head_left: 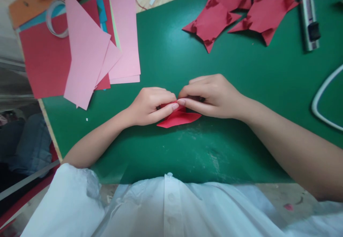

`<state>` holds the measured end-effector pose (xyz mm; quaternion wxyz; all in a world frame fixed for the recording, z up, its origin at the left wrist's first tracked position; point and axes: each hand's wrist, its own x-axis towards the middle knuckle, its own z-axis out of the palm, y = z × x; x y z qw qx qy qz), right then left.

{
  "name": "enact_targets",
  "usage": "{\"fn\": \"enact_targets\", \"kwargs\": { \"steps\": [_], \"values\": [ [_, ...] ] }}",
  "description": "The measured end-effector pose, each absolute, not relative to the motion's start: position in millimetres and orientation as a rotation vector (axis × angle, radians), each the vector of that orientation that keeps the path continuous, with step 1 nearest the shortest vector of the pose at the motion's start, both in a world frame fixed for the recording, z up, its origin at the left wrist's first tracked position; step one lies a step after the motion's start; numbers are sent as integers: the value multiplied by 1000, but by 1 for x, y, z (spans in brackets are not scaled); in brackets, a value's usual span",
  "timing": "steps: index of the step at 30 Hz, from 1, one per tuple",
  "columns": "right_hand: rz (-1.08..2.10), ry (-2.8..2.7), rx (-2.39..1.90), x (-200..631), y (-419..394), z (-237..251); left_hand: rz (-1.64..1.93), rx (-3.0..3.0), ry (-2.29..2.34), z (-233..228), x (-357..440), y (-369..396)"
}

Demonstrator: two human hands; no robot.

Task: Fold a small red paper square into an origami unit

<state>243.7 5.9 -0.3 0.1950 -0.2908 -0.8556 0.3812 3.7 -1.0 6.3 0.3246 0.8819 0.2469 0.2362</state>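
**Left hand point(155, 105) and right hand point(215, 97) pinch red folded paper point(179, 119)**

Thumbs almost meeting, both hands grasp the paper's upper edge between thumb and fingers. The paper sits directly at the grip, its pointed flap spreading from there toward the person's white shirt point(171, 208). Beyond the grip and to its right, red folded shapes point(211, 23) lie on the green surface point(166, 58), with a cutter knife point(307, 13) farther right. Left of the grip, pink sheets point(87, 47) overlap a tape roll point(49, 23).

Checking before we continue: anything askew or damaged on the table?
A pointed pink paper lies askew, overhanging the near edge of the red sheet. Whitish scuff-like marks mottle the table between the shirt and folded red paper.
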Motion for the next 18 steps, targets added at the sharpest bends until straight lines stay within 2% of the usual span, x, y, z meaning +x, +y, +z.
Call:
{"fn": "enact_targets", "kwargs": {
  "steps": [18],
  "values": [
    [1037, -2382, -768, 244, 6, -3, 637, 2332, 632, 6, 4, -1]
  ]
}}
